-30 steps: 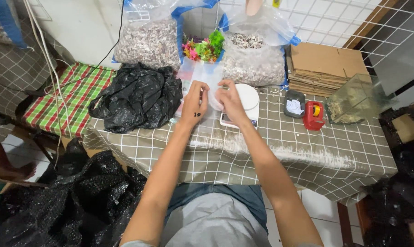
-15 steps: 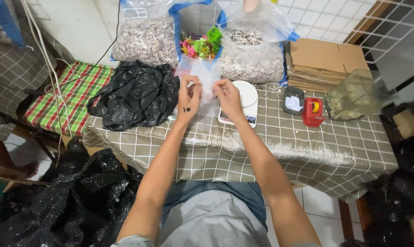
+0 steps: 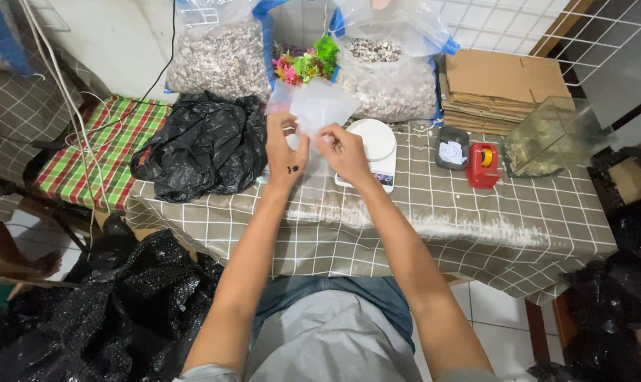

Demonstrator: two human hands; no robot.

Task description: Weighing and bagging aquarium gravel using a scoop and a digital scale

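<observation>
My left hand (image 3: 286,150) and my right hand (image 3: 343,148) are raised side by side over the checked table (image 3: 476,226). Together they pinch a small clear plastic bag (image 3: 319,105) that stands up above the fingers. Just behind and under my right hand sits a white round kitchen scale (image 3: 374,141). Two big clear sacks of small pebbles or shells stand at the back, the left sack (image 3: 221,56) and the right sack (image 3: 391,71), with bright plastic plants (image 3: 308,65) between them.
A crumpled black plastic bag (image 3: 204,145) lies left of my hands. Right of the scale are a small dark box (image 3: 451,148), a red tape dispenser (image 3: 482,164), a glass tank (image 3: 550,138) and stacked cardboard (image 3: 504,88). Black bags lie on the floor (image 3: 101,311).
Both hands have risen from the table surface by the scale, and the clear bag is now lifted upright between them.
</observation>
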